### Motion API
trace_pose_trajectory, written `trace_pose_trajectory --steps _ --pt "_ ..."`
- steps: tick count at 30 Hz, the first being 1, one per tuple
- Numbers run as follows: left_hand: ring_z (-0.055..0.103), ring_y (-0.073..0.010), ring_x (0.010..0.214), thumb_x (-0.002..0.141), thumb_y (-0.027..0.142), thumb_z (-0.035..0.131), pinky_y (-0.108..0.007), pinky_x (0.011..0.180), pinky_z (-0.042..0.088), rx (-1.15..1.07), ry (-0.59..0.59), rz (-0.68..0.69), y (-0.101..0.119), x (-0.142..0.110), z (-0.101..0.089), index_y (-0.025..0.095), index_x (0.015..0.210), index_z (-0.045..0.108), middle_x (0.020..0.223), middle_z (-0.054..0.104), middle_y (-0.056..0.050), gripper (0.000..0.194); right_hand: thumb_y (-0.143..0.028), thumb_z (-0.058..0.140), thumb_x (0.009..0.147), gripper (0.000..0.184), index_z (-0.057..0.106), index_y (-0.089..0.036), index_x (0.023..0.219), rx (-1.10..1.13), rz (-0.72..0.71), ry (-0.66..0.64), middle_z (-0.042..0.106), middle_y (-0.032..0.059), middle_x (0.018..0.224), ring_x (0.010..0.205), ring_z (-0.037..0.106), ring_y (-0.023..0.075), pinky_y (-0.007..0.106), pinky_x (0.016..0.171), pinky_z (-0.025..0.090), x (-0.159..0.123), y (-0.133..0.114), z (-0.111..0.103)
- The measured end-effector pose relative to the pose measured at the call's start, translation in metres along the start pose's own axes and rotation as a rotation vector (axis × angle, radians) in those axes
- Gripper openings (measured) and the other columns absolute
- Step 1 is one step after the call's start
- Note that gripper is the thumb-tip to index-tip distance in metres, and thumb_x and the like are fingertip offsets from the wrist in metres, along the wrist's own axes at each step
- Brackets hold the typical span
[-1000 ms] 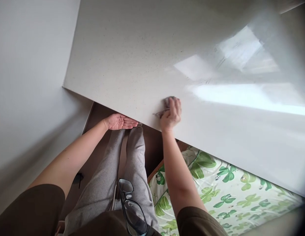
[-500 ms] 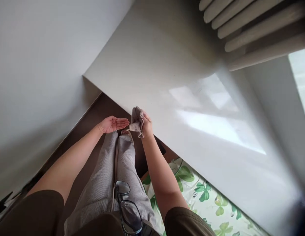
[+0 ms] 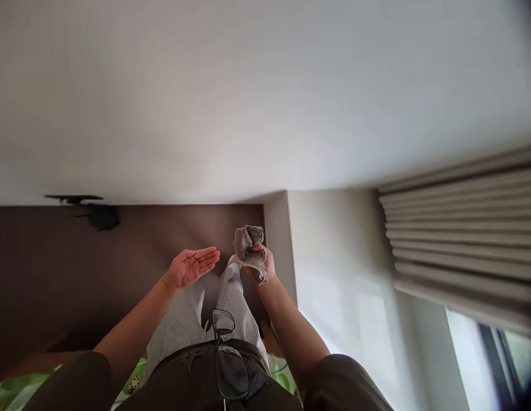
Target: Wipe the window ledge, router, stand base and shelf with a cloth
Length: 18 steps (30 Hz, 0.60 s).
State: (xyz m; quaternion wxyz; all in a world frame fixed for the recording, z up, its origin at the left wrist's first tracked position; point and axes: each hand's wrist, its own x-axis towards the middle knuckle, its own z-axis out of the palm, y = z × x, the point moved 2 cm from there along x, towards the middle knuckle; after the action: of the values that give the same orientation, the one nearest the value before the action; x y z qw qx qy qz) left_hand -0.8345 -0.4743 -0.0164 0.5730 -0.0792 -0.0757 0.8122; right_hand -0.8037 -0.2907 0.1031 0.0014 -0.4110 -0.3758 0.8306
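A crumpled grey-brown cloth (image 3: 248,242) is bunched in my right hand (image 3: 269,264), with a ragged corner hanging below the fingers. To its left, my left hand (image 3: 194,266) is held palm up with the fingers stretched out and together. Nothing lies on that palm, and a gap separates it from the cloth. Both hands are above my striped trousers (image 3: 237,297) and the dark floor.
Ahead rises a pale wall (image 3: 184,114) meeting the brown floor (image 3: 43,268). A black object (image 3: 101,217) is at the wall's foot on the left. Pleated blinds (image 3: 462,234) hang by a window at right. Glasses (image 3: 231,365) hang at my chest; leaf-patterned fabric (image 3: 282,374) lies behind.
My view has swung left, so the wall now faces me and the wall corner sits to the right. The cloth stays in my right hand; my left hand remains outstretched.
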Motion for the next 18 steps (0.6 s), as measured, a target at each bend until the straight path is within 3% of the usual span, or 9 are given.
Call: trace_pose_trajectory --steps 3,5,7,10,14,18 --pt "0.061 -0.0210 0.125 0.094 0.023 0.031 -0.031 0.111 0.039 -0.069 0.015 0.238 0.019 -0.119 -0.002 0.008 0.123 0.070 0.130 0.067 -0.013 0.051 -0.016 0.056 0.061 0.035 0.065 -0.022 0.093 -0.155 0.160 -0.141 0.075 0.0000 0.084 0.077 0.070 0.0189 0.032 0.069 0.059 -0.003 0.061 0.093" --pt "0.060 -0.0202 0.127 0.095 0.022 0.029 -0.030 0.111 0.040 -0.129 0.015 0.409 0.031 -0.195 -0.011 0.008 0.123 0.070 0.131 0.066 -0.012 0.051 -0.017 0.058 0.061 0.031 0.065 -0.022 0.090 -0.278 0.247 -0.213 0.074 0.0000 0.083 0.075 0.070 0.0190 0.032 0.069 0.059 0.000 0.119 0.152" --pt "0.060 -0.0202 0.127 0.094 0.022 0.030 -0.029 0.110 0.041 -0.197 0.019 0.584 0.045 -0.270 -0.025 0.007 0.124 0.069 0.131 0.066 -0.012 0.051 -0.018 0.059 0.059 0.027 0.065 -0.023 0.085 -0.403 0.333 -0.277 0.073 -0.0012 0.078 0.076 0.070 0.0196 0.033 0.072 0.059 0.003 0.193 0.209" --pt "0.061 -0.0217 0.125 0.093 0.021 0.032 -0.032 0.109 0.043 -0.319 0.088 0.826 0.070 -0.387 -0.049 0.004 0.137 0.058 0.130 0.066 -0.016 0.054 -0.019 0.061 0.058 0.020 0.064 -0.023 0.077 -0.546 0.492 -0.364 0.072 -0.0022 0.073 0.084 0.072 0.0222 0.036 0.079 0.060 -0.002 0.327 0.285" --pt "0.065 -0.0225 0.119 0.091 0.019 0.034 -0.034 0.106 0.046 -0.501 0.256 1.112 0.101 -0.541 -0.086 -0.001 0.156 0.019 0.128 0.066 -0.020 0.070 -0.015 0.061 0.059 0.023 0.065 -0.024 0.080 -0.675 0.697 -0.458 0.075 -0.0020 0.082 0.087 0.072 0.0213 0.035 0.080 0.061 -0.029 0.503 0.354" --pt "0.068 -0.0209 0.114 0.092 0.018 0.032 -0.032 0.102 0.049 -0.623 0.304 1.327 0.128 -0.667 -0.139 -0.001 0.157 0.009 0.125 0.068 -0.020 0.072 -0.014 0.061 0.061 0.029 0.068 -0.025 0.087 -0.820 0.848 -0.543 0.076 -0.0019 0.087 0.084 0.073 0.0188 0.031 0.077 0.061 -0.030 0.641 0.400"
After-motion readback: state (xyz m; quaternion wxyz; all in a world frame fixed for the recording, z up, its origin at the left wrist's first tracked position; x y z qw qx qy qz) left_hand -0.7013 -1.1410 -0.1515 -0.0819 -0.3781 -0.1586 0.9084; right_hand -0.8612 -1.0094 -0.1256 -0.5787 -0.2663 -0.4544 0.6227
